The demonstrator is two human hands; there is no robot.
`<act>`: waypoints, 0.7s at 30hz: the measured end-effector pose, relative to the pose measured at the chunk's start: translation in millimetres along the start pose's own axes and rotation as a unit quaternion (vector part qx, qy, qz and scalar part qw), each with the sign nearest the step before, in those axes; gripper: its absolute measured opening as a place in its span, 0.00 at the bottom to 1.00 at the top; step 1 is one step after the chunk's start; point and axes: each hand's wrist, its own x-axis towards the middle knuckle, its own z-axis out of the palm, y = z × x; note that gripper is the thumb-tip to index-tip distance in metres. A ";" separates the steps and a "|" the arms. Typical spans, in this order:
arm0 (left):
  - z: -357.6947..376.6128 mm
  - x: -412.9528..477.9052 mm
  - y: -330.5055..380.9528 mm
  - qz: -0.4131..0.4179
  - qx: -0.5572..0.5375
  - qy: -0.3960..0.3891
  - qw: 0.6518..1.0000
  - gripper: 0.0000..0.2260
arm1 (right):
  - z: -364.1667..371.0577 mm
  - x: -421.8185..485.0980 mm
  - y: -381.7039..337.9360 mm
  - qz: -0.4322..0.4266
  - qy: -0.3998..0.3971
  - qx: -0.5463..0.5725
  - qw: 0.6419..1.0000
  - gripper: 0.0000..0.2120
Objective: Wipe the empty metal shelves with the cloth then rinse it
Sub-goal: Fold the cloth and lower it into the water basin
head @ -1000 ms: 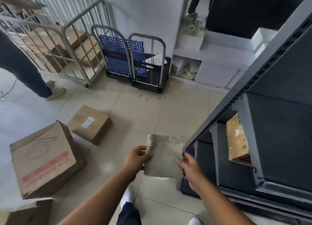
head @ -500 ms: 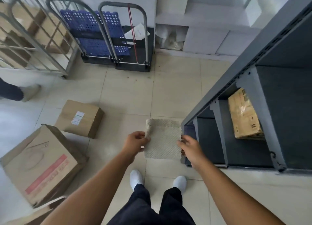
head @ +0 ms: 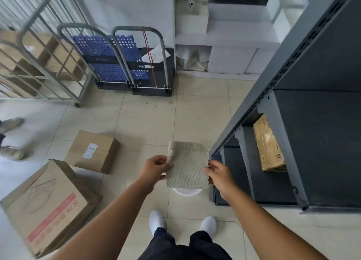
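A folded, beige, waffle-textured cloth (head: 187,165) hangs flat in front of me above the tiled floor. My left hand (head: 155,168) pinches its left edge and my right hand (head: 218,172) pinches its right edge. The dark grey metal shelves (head: 320,134) stand to my right, their front corner post just right of my right hand. A brown cardboard box (head: 268,144) lies on a lower shelf. A white rounded rim (head: 187,192) shows just under the cloth; what it belongs to is hidden.
Two cardboard boxes (head: 93,150) (head: 46,205) lie on the floor at my left. Folded hand trolleys with blue crates (head: 125,60) lean against the far wall beside a metal roll cage (head: 39,60). Another person's shoes (head: 11,136) are at the far left. White steps (head: 234,39) rise behind.
My view has tilted down toward my feet and the floor. Both hands still hold the cloth by its edges, now lower and closer to the shelf's corner post. The other person has moved left.
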 end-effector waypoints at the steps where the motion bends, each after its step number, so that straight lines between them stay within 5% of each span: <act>1: 0.4 1.3 -0.3 -0.001 0.001 0.001 1.000 0.08 | -0.4 1.6 0.6 0.000 -0.001 -0.001 1.000 0.07; 12: 1.1 58.8 -47.3 -0.018 0.019 0.021 0.999 0.07 | 13.3 51.1 36.4 0.012 0.008 -0.011 1.000 0.07; 21: 28.5 262.4 -229.9 -0.040 0.027 0.036 0.998 0.06 | 45.3 237.1 223.6 0.024 0.062 -0.058 0.996 0.06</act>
